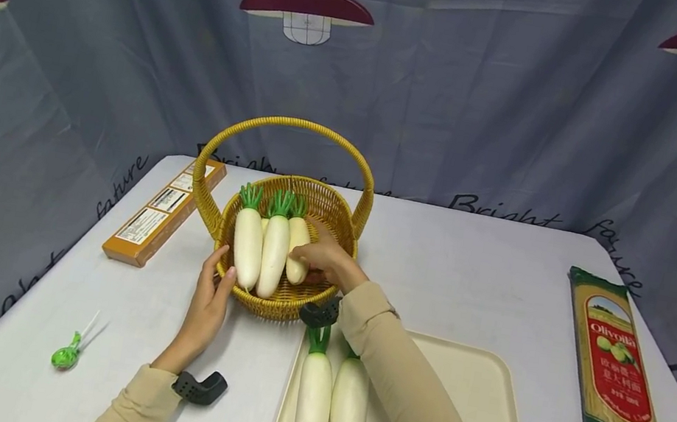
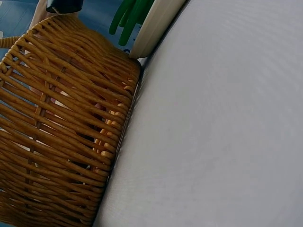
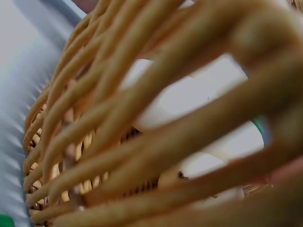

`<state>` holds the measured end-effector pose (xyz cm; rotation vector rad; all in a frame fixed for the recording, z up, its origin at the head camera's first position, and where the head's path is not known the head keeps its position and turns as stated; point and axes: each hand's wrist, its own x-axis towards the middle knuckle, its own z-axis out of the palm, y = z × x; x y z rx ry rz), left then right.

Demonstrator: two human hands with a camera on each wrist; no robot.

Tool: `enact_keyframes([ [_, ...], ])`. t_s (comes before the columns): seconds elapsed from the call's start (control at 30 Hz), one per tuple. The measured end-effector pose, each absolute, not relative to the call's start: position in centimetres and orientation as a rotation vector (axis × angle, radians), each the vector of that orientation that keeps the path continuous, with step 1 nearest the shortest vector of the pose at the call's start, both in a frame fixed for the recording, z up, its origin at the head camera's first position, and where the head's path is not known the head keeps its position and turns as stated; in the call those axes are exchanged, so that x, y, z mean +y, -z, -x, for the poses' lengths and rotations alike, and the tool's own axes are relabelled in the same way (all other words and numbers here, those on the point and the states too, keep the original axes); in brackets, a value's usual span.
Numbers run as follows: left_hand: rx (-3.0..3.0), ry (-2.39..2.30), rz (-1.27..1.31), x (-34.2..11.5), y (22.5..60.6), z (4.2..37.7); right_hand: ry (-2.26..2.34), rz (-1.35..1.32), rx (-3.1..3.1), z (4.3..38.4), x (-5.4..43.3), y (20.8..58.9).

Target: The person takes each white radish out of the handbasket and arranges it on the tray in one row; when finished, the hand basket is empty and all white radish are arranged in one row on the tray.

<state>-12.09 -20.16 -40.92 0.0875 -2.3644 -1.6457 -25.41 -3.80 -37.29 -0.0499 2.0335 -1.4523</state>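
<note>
A yellow wicker basket (image 1: 277, 311) with a tall looped handle stands near the middle of the table and bears several white radishes with green tops. My right hand (image 1: 331, 255) reaches in over the near right rim and holds the rightmost white radish (image 1: 300, 238), thumb across its side; some fingers are hidden. Beside that one lie a middle radish (image 1: 275, 253) and a left radish (image 1: 248, 244). Against the basket's near left side my left hand (image 1: 208, 305) rests with fingers extended. The woven wall (image 2: 61, 118) fills much of the left wrist view; blurred wicker (image 3: 156, 123) covers the right one.
A cream tray (image 1: 484, 385) below my right forearm carries two more white radishes (image 1: 312, 416). To the left are an orange-brown box (image 1: 159, 218) and a green lollipop (image 1: 66, 353). A spaghetti packet (image 1: 620, 377) lies at the right edge. Grey curtain (image 1: 462, 112) hangs behind.
</note>
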Motion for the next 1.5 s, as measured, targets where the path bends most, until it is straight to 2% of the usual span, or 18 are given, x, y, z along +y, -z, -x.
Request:
enact_keyframes([
  [0.3,-2.364,1.600,-0.068,-21.2,43.7,12.9,1.442,0.129,2.026,25.1,-3.7,37.4],
  [0.63,-2.365,1.596,-0.065,-21.2,43.6,13.1,1.430,0.189,2.036,24.9,-3.4,37.4],
  [1.0,-2.362,1.591,-0.087,-21.1,43.6,13.1,1.723,0.229,1.936,24.5,-3.0,37.3],
  [1.23,-2.364,1.589,-0.077,-21.2,43.6,13.0,1.905,0.311,1.812,23.7,-2.3,36.9],
  [1.5,-2.348,1.567,-0.091,-21.0,43.7,13.1,1.912,0.403,1.729,22.0,0.1,36.3],
])
